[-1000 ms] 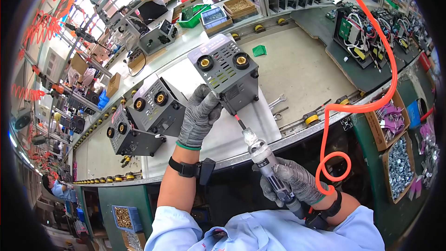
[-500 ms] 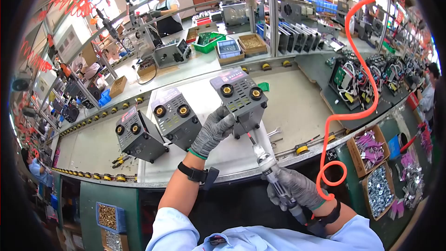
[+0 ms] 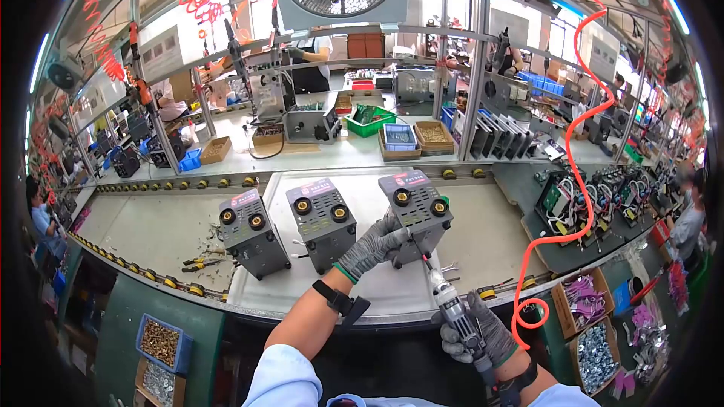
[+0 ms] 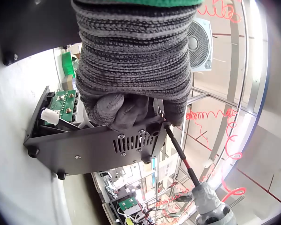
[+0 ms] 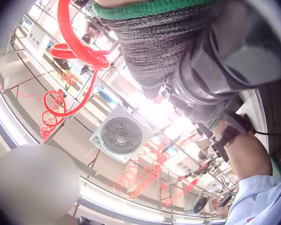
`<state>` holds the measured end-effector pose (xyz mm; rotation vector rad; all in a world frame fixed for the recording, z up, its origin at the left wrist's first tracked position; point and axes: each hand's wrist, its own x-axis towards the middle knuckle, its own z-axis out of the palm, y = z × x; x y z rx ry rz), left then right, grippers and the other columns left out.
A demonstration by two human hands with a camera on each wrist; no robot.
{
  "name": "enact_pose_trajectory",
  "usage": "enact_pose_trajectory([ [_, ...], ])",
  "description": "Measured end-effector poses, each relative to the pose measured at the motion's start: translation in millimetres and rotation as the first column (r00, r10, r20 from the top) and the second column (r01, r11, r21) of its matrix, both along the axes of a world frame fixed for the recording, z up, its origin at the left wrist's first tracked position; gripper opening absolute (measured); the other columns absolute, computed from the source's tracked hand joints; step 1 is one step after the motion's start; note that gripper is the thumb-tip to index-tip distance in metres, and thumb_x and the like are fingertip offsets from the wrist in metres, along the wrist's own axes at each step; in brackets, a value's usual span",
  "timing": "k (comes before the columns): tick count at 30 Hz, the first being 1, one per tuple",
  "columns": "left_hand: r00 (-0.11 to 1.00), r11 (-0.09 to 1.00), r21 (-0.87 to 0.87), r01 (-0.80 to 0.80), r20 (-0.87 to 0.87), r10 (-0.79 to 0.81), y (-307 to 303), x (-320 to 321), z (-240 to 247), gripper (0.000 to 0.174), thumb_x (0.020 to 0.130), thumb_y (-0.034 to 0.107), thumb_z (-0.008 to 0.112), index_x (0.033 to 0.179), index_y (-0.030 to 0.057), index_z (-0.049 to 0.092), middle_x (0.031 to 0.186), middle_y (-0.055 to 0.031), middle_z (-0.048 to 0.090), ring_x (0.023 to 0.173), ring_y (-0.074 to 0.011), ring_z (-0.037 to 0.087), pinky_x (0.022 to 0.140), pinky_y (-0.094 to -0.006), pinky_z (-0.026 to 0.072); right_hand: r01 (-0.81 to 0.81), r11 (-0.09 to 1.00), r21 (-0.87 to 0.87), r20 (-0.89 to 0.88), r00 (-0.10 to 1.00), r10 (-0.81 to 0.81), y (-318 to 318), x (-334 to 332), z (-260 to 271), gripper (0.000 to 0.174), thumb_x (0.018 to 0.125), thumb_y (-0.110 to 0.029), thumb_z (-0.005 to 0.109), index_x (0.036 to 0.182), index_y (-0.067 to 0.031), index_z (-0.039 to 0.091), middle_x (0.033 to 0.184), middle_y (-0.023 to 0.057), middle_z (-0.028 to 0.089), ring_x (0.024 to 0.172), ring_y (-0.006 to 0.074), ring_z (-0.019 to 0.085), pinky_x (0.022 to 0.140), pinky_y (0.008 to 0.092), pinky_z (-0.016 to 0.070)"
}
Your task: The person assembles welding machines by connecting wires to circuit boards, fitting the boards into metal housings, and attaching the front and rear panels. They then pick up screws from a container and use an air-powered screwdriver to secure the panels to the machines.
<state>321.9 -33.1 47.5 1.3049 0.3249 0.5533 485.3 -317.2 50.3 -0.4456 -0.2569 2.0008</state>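
In the head view a dark grey welding machine (image 3: 417,215) with two brass-centred round sockets stands on a white board (image 3: 260,294). My gloved left hand (image 3: 373,247) grips its near left edge. The left wrist view shows those fingers (image 4: 107,108) curled over the rim of the machine's side panel (image 4: 98,152). My gloved right hand (image 3: 483,332) holds a power screwdriver (image 3: 458,320) from below. Its long bit (image 4: 180,152) meets the panel's corner right beside the left fingertips; any screw there is hidden. In the right wrist view the screwdriver body (image 5: 210,70) lies against the glove.
Two similar machines (image 3: 324,222) (image 3: 254,234) stand to the left. An orange hose (image 3: 577,136) hangs at the right. Parts boxes (image 3: 596,354) lie at the right, a blue bin of brass parts (image 3: 164,343) at lower left. Pliers (image 3: 202,262) and wired boards (image 3: 569,203) flank the board.
The head view has tilted up, showing the fan and far benches. Both hands keep hold of the machine and the screwdriver, with the bit still at the same lower corner.
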Motion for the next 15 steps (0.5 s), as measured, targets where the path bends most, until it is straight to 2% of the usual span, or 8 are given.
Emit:
enact_pose_trajectory([
  [10, 0.998, 0.999, 0.039, 0.030, 0.049, -0.032, 13.2, 3.4, -7.9, 0.065, 0.091, 0.043, 0.076, 0.142, 0.0104, 0.054, 0.100, 0.0023, 0.066, 0.058, 0.0000, 0.043, 0.048, -0.0167, 0.0324, 0.042, 0.999, -0.024, 0.039, 0.998, -0.041, 5.2, -14.2, -4.9, 0.081, 0.091, -0.071, 0.055, 0.124, 0.0037, 0.058, 0.078, 0.0126, 0.062, 0.061, 0.0243, 0.059, 0.041, 0.0320, 0.0502],
  [13, 0.998, 0.997, 0.026, 0.070, -0.010, -0.069, 17.8, 3.0, -9.8, 0.068, 0.089, 0.045, 0.077, 0.142, 0.0110, 0.053, 0.102, 0.0009, 0.067, 0.058, -0.0005, 0.044, 0.048, -0.0173, 0.0324, 0.042, 0.999, 0.001, 0.017, 0.999, -0.042, 7.3, -21.0, -3.7, 0.085, 0.089, -0.075, 0.054, 0.124, 0.0018, 0.059, 0.079, 0.0117, 0.062, 0.063, 0.0251, 0.059, 0.041, 0.0326, 0.0496],
  [15, 1.000, 0.999, 0.047, 0.021, -0.010, -0.020, 13.6, 1.6, -6.3, 0.073, 0.087, 0.055, 0.075, 0.140, 0.0096, 0.054, 0.090, 0.0033, 0.063, 0.058, -0.0004, 0.042, 0.047, -0.0181, 0.0306, 0.035, 0.999, 0.000, -0.013, 0.999, -0.035, 8.7, -23.8, -5.7, 0.084, 0.088, -0.076, 0.053, 0.124, 0.0004, 0.059, 0.079, 0.0117, 0.062, 0.063, 0.0255, 0.059, 0.041, 0.0336, 0.0498],
])
